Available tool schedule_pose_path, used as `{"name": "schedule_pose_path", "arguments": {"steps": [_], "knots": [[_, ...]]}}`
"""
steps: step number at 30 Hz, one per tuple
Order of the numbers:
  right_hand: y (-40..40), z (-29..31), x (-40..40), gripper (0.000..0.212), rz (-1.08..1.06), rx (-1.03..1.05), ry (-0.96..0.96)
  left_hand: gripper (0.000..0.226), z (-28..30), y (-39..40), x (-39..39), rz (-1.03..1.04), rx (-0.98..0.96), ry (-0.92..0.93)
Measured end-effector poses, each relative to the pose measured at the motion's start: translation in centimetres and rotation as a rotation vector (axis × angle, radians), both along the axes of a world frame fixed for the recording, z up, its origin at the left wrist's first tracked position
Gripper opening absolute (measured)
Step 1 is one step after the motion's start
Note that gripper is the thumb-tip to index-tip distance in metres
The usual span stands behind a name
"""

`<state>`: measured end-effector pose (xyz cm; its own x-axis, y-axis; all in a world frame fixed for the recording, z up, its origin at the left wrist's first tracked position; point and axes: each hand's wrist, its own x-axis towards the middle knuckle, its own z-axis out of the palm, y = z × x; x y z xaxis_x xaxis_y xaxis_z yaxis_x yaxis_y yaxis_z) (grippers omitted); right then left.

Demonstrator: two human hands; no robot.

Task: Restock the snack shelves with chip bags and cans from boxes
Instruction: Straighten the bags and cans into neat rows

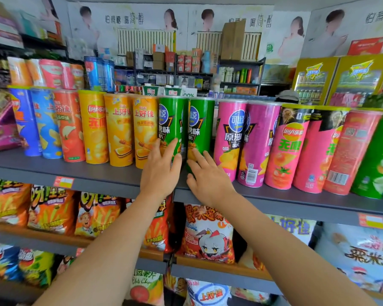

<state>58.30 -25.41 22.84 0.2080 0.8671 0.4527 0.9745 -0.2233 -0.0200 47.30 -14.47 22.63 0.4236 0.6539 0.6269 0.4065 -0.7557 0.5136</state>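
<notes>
The front row of the top shelf (80,173) held two blue cans (26,122), four orange and yellow cans (117,131), two green cans (171,120) and four pink cans (229,138). Two hands (160,171) reached in. Two price tags (63,181) sat on the shelf edges.

We see two green chip cans upright side by side on the top shelf (97,173). The left green can (171,120) has our left hand (160,173) fingers (171,149) straight against its lower front. The right green can (201,122) has our right hand (208,180) fingers (196,154) flat on its base. Left of our left fingers stand two orange cans (131,129), touching each other. Right of our right fingers stand pink cans (241,138). Below our wrists chip bags (53,210) fill the lower shelf.
</notes>
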Motion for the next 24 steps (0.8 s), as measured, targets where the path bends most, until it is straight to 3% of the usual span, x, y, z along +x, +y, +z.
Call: {"name": "schedule_pose_path", "arguments": {"steps": [5,9,15,24], "knots": [[-2.5,0.0,0.3,0.044,0.119,0.190,-0.049,0.046,-0.3,0.3,-0.2,0.011,0.116,0.016],[-5.5,-0.7,0.8,0.042,-0.069,0.321,-0.238,0.053,-0.1,-1.0,0.7,-0.015,0.318,0.099],[-5.5,-0.9,1.6,0.055,-0.141,0.231,-0.128,0.050,-0.8,-3.4,3.9,-0.048,0.197,0.143],[-4.6,-0.9,2.3,0.045,-0.154,0.150,-0.039,0.047,-0.8,-3.2,4.1,-0.017,0.163,0.238]]}}
